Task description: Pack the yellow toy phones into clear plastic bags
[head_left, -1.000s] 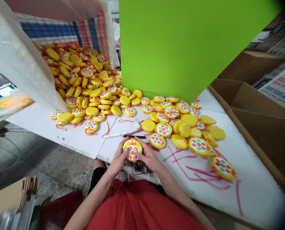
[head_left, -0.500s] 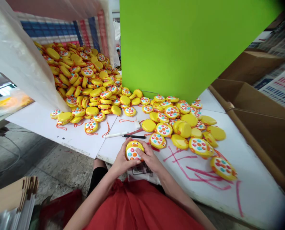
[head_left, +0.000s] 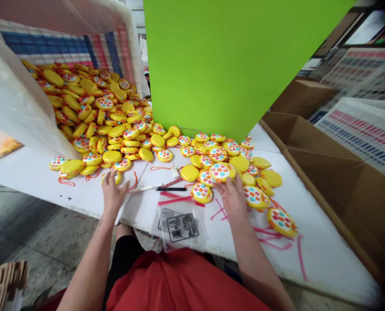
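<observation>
My left hand (head_left: 113, 194) reaches over a yellow toy (head_left: 117, 178) at the near edge of the left heap; its fingers are bent round the toy, which they partly cover. My right hand (head_left: 231, 196) is at the right group, with its fingers under the near edge of a yellow duck toy (head_left: 221, 172) that has a white face with coloured dots. That toy lies over others. Many more such toys spill from a striped bag (head_left: 63, 43) at the left. Between my hands are a black pen (head_left: 171, 188), a white pen (head_left: 146, 188) and clear plastic bags with a black print (head_left: 182, 227).
A tall green panel (head_left: 238, 65) stands behind the toys. Open cardboard boxes (head_left: 341, 185) line the right side. Pink marks run across the white table (head_left: 325, 268). Stacked cardboard (head_left: 4, 280) is at the lower left.
My hands have moved apart from the toy they held together at the middle. My left hand went to the left heap, my right to the right group. The view has turned right.
</observation>
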{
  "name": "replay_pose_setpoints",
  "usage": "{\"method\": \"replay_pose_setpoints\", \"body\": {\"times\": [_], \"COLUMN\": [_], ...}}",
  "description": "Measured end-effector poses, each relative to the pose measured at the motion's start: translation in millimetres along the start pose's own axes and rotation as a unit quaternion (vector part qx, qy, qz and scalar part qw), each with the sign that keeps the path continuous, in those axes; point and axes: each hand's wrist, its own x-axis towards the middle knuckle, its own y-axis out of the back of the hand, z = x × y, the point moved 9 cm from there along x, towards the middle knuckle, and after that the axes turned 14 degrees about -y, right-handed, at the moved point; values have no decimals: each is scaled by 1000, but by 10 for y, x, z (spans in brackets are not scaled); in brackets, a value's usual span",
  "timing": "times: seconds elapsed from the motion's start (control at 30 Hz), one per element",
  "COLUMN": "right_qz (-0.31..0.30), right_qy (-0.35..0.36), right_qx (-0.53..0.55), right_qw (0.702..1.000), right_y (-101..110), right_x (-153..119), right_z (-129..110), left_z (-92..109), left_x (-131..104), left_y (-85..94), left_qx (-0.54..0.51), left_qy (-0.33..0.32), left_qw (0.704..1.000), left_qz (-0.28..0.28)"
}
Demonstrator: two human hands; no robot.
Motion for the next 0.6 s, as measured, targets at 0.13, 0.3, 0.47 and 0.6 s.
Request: {"method": "replay_pose_setpoints", "body": {"times": [0.13, 0.3, 0.47, 0.6], "right_qz": [28, -54, -134, -204], "right_qy": [2, -98, -149, -169], "right_qx": [46, -31, -106, -182], "right_qw": [999, 993, 974, 947], "right_y": [104, -207, -543, -838], "right_x": [-52, -231, -440, -644], "right_z": [-22, 446, 733, 920], "left_z": [-639, -783, -738, -217], "left_x": [41, 24, -20, -202], "left_y": [-18, -152, -43, -3], "left_qx": [128, 120, 22, -76], "left_qy": [109, 45, 64, 58], "left_qw": [984, 989, 998, 995], "left_qz": [-65, -79, -9, 33]}}
